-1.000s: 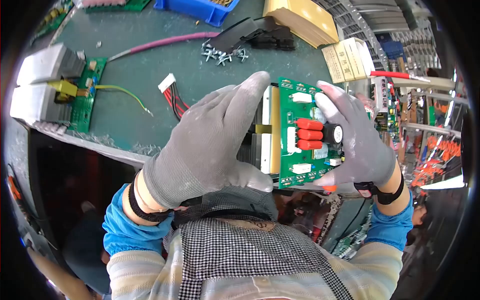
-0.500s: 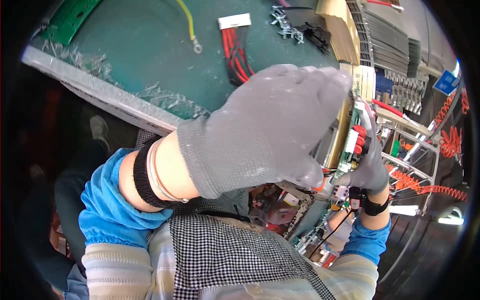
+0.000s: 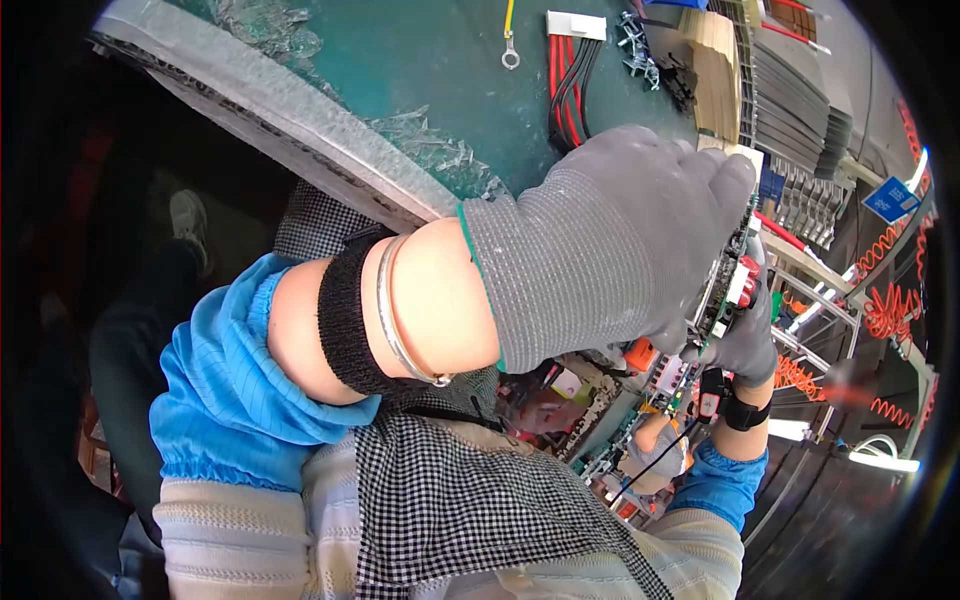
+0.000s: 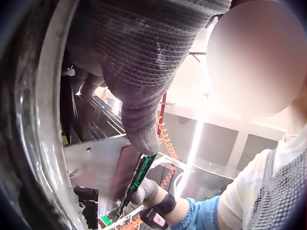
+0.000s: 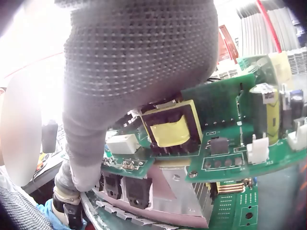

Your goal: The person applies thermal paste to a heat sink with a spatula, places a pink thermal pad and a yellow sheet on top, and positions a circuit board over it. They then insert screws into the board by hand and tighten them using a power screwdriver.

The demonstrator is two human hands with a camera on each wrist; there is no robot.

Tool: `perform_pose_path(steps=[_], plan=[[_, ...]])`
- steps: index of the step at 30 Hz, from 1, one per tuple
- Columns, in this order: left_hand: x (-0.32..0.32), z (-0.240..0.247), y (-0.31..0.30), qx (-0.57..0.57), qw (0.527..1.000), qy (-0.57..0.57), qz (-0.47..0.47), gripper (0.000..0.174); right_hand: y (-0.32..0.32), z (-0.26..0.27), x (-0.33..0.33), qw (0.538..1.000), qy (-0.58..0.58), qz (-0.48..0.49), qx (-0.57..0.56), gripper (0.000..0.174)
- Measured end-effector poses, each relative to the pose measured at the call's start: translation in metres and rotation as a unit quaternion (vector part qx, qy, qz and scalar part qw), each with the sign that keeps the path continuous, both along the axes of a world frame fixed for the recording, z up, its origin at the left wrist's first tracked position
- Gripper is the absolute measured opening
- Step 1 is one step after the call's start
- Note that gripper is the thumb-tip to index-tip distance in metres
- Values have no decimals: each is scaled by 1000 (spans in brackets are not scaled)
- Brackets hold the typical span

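My left hand (image 3: 630,230), in a grey knit glove, grips one side of a circuit board assembly (image 3: 742,285). Red capacitors on it show between the hands in the head view. My right hand (image 3: 745,340), gloved too, holds the opposite side. From the left wrist, the board's green edge (image 4: 141,175) meets a flat metal heat sink (image 4: 91,160), with my left thumb along it. In the right wrist view, green board (image 5: 220,103) with a yellow transformer (image 5: 170,132) lies beside my right fingers (image 5: 86,148). The left hand covers much of the assembly in the head view.
On the green table lie a red and black cable with a white connector (image 3: 576,26), a yellow wire's ring terminal (image 3: 511,58) and several screws (image 3: 638,50). Light brown stacked sheets (image 3: 713,75) stand behind. Orange coiled hoses (image 3: 890,312) hang at right; the table's grey edge (image 3: 290,110) runs left.
Both hands have carried the assembly to the right and turned it, so its component face now shows nearly edge-on. The head view has swung right, and the left arm reaches further across.
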State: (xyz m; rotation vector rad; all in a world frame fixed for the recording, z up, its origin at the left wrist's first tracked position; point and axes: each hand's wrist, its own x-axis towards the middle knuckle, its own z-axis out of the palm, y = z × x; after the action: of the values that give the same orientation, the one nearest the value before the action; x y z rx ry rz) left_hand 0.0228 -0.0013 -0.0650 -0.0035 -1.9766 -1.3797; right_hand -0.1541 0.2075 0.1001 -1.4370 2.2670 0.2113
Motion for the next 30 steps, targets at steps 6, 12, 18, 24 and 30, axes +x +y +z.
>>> perform_pose_path(steps=[6, 12, 18, 24, 30], plan=[[3, 4, -6, 21, 999, 13, -29, 77, -8, -2, 6, 999, -35, 8, -37, 151], [3, 13, -13, -22, 997, -20, -65, 113, -16, 4, 5, 995, 1, 94, -46, 130], [3, 24, -14, -50, 994, -63, -67, 116, -19, 2, -7, 972, 19, 211, -101, 122], [1, 28, -12, -63, 992, -85, -69, 121, -15, 2, -11, 972, 17, 205, -111, 114], [-1, 26, -8, -32, 992, -91, -78, 125, -11, 2, -13, 972, 51, 205, -104, 116]])
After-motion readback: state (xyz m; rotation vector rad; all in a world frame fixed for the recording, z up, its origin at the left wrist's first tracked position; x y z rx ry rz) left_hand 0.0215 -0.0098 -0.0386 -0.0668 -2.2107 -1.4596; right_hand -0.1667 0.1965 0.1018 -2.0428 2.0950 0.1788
